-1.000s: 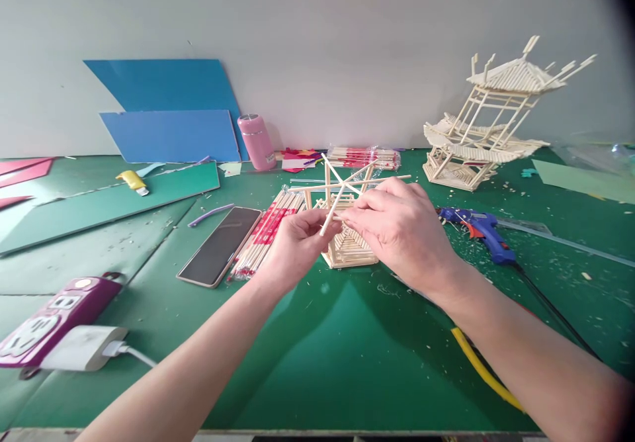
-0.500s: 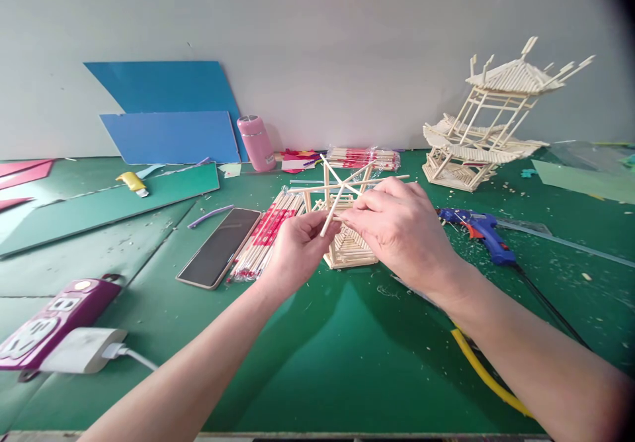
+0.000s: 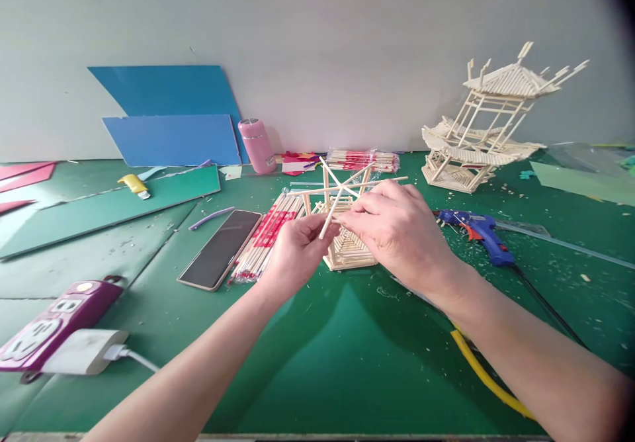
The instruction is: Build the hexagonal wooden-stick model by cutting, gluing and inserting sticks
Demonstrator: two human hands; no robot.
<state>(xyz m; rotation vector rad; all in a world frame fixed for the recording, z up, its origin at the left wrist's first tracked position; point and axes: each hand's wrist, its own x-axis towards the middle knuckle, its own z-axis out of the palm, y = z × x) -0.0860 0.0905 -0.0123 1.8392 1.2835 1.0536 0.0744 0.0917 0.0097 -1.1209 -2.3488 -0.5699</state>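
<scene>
A small open frame of pale wooden sticks (image 3: 351, 259) stands on the green table, with several sticks crossing like a star on its top (image 3: 342, 186). My left hand (image 3: 303, 243) is at its front left, thumb and fingers pinched together by the end of a crossing stick. My right hand (image 3: 397, 230) is at the front right, its fingers also closed in a pinch. The two hands' fingertips meet at a thin stick below the crossing sticks, mostly hidden by the fingers. Part of the frame's right side is behind my right hand.
Left of the frame lie bundled sticks (image 3: 262, 237) and a phone (image 3: 219, 250). A blue glue gun (image 3: 479, 230) rests at right, before a larger stick pagoda (image 3: 489, 131). A pink bottle (image 3: 256, 146) stands behind; a purple power strip (image 3: 59, 323) is front left.
Both hands keep their pinch at nearly the same spot on the frame. The whole view has shifted very slightly.
</scene>
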